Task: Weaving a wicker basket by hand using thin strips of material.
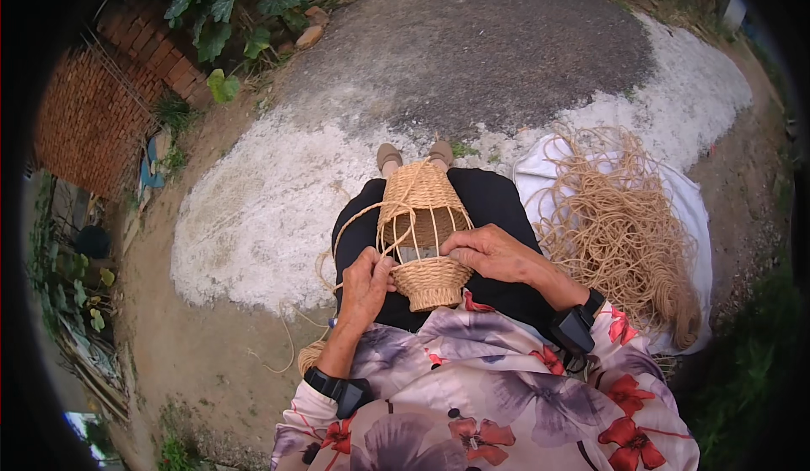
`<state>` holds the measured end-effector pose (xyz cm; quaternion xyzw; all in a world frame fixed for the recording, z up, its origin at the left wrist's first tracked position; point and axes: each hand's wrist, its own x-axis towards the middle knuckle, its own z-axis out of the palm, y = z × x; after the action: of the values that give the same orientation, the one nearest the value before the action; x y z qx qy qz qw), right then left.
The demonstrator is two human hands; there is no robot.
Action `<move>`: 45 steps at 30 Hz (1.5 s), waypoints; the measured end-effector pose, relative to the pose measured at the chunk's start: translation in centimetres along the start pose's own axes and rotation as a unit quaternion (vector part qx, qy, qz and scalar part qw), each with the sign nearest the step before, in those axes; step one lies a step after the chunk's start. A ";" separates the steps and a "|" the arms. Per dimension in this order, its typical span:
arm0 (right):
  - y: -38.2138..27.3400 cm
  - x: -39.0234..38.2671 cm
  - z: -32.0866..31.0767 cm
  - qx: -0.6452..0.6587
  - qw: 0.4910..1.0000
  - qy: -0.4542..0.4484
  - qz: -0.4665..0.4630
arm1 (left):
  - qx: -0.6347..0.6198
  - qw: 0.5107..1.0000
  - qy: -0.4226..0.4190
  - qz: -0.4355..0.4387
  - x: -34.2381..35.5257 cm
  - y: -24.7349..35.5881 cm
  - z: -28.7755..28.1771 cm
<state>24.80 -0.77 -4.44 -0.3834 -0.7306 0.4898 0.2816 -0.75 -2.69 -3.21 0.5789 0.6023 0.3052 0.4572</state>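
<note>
A tan woven basket [434, 279] lies across my lap, its narrow collar toward me and its wider body toward my feet. Between the two woven bands is an open section crossed by bare upright ribs. My left hand [364, 287] is closed at the left edge of the near band, pinching a straw-coloured cord [354, 216] that loops up over the basket. At the right edge of the same band, my right hand [491, 252] grips the rim, thumb and fingers against the weave. The fingertips of both hands are partly hidden.
A big tangle of cord [620, 218] lies on a white cloth [699, 256] to my right. Another bundle of cord [311, 356] sits by my left forearm. Concrete ground [236, 209] spreads ahead; a brick wall [93, 125] and leafy plants [221, 7] stand at the left.
</note>
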 end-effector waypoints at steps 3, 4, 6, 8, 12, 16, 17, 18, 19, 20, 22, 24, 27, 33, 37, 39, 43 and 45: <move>-0.3 0.2 0.0 0.072 0.996 -0.028 0.032 | 0.006 1.000 -0.008 0.001 0.0 0.1 -0.2; -0.6 0.2 -0.1 0.153 0.980 -0.056 0.117 | 0.011 1.000 -0.013 0.003 0.0 0.1 -0.3; -0.7 0.3 -0.3 0.155 0.979 -0.062 0.117 | 0.007 1.000 -0.018 0.012 0.2 -0.2 -0.4; -0.5 0.2 -0.4 0.156 0.978 -0.066 0.118 | 0.004 0.999 -0.024 0.022 0.4 -0.3 -0.4; -0.1 0.2 -0.5 0.151 0.982 -0.046 0.108 | -0.026 0.999 -0.047 0.008 1.1 -0.4 -0.6; 0.9 0.3 -0.5 0.192 0.974 -0.041 0.116 | -0.065 0.995 -0.069 -0.008 1.5 -0.3 -0.7; 0.9 0.4 -0.7 0.191 0.974 -0.042 0.115 | -0.066 0.995 -0.068 -0.007 1.7 -0.3 -0.8; 0.7 0.6 -0.8 0.210 0.969 -0.056 0.116 | -0.090 0.994 -0.063 -0.020 1.9 -0.6 -0.9; 0.7 0.6 -0.8 0.231 0.963 -0.071 0.119 | -0.113 0.991 -0.058 -0.035 1.9 -0.7 -1.0; 0.6 0.6 -0.9 0.231 0.963 -0.073 0.119 | -0.127 0.989 -0.064 -0.041 1.8 -0.4 -1.0; 0.1 0.8 -1.3 0.211 0.963 -0.100 0.133 | -0.146 0.986 -0.064 -0.048 1.6 -1.0 -0.8; -0.4 0.8 -1.6 0.214 0.962 -0.102 0.134 | -0.174 0.981 -0.068 -0.053 1.5 -1.1 -1.0; 0.4 0.5 -1.1 0.226 0.961 -0.093 0.130 | -0.166 0.982 -0.055 -0.065 1.3 -0.7 -0.7; -0.3 1.1 -1.3 0.196 0.963 -0.113 0.144 | -0.159 0.986 -0.023 -0.051 1.0 -1.3 -0.5; -0.2 0.9 -1.2 0.267 0.941 -0.131 0.163 | -0.174 0.983 -0.027 -0.057 1.0 -1.3 -0.5; -0.3 0.9 -1.3 0.271 0.938 -0.136 0.167 | -0.171 0.983 -0.031 -0.054 1.1 -1.1 -0.4; 0.1 1.0 -1.3 0.214 0.953 -0.152 0.149 | -0.161 0.985 -0.029 -0.058 1.2 -0.9 -0.4; -0.3 0.7 -0.8 0.213 0.955 -0.132 0.159 | -0.156 0.986 -0.032 -0.056 1.0 -1.1 -0.5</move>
<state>24.93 0.16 -3.80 -0.3577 -0.5697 0.7186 0.1761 -1.57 -1.79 -4.19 0.4755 0.5635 0.3506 0.5775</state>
